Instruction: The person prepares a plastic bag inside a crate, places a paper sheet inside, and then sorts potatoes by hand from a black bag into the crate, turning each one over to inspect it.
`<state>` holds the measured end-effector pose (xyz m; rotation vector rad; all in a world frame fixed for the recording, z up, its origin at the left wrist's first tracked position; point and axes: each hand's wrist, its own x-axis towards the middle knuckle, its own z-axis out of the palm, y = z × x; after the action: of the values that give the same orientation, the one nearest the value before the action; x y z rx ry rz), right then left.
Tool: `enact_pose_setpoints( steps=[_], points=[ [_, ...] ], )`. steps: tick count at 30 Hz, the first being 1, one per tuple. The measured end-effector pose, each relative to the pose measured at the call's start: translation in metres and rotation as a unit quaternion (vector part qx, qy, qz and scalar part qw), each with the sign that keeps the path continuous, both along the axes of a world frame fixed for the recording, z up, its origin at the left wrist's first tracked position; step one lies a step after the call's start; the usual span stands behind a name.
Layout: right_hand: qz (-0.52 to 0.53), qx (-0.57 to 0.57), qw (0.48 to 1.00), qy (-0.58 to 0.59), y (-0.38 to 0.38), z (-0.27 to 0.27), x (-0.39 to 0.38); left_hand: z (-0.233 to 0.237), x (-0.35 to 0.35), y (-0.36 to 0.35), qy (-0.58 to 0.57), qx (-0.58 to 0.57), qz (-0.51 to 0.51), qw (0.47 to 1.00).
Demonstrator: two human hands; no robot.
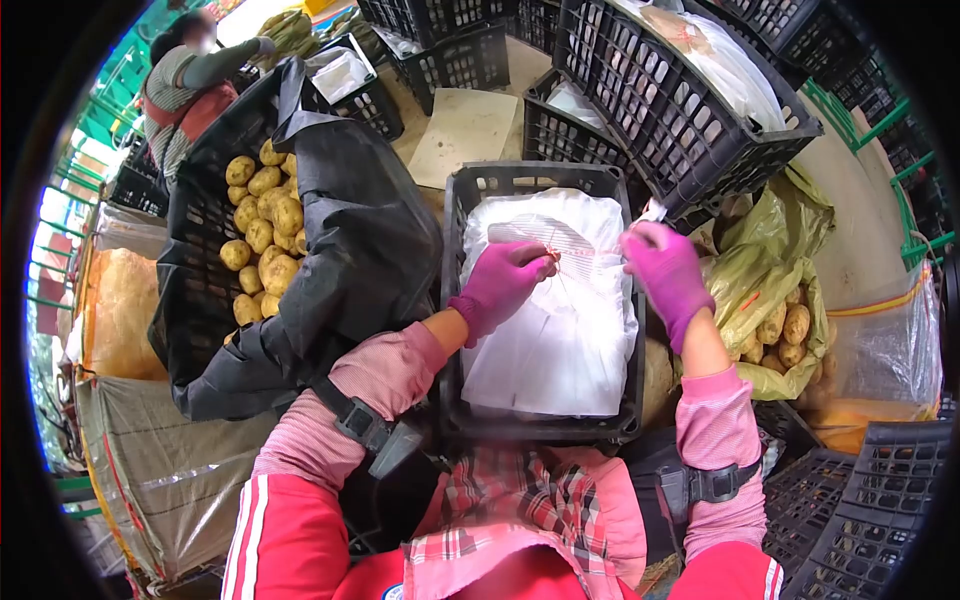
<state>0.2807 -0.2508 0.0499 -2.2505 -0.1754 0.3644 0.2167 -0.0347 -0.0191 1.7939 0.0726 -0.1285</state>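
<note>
In front of me is a black plastic crate (453, 330) with a white sheet (540, 370), of plastic or paper, spread over it. My left hand (503, 285), in a magenta glove, is above the sheet with its fingertips pinched together. Thin reddish strands (556, 256) show at those fingertips, too fine to name. My right hand (668, 275), gloved alike, is over the crate's right edge with its fingers curled closed. What it holds, if anything, is hidden. A small whitish piece (652, 212) shows just beyond its fingers.
To the left, a large black crate (195, 330) partly covered by black cloth (355, 200) holds potatoes (265, 230). A yellowish plastic bag (745, 270) of potatoes lies right. Stacked crates (690, 110) stand beyond. A co-worker (190, 90) is at the upper left.
</note>
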Motion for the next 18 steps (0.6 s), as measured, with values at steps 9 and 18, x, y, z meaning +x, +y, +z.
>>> enact_pose_setpoints(
  steps=[9,18],
  points=[
    [0.072,-0.140,0.951,-0.268,0.052,-0.014,-0.028,0.009,-0.008,-0.004,-0.072,0.147,0.031,0.986],
    [0.061,-0.076,0.995,-0.013,0.064,-0.027,-0.012,0.009,-0.004,0.000,-0.079,0.176,-0.002,0.981]
  ],
)
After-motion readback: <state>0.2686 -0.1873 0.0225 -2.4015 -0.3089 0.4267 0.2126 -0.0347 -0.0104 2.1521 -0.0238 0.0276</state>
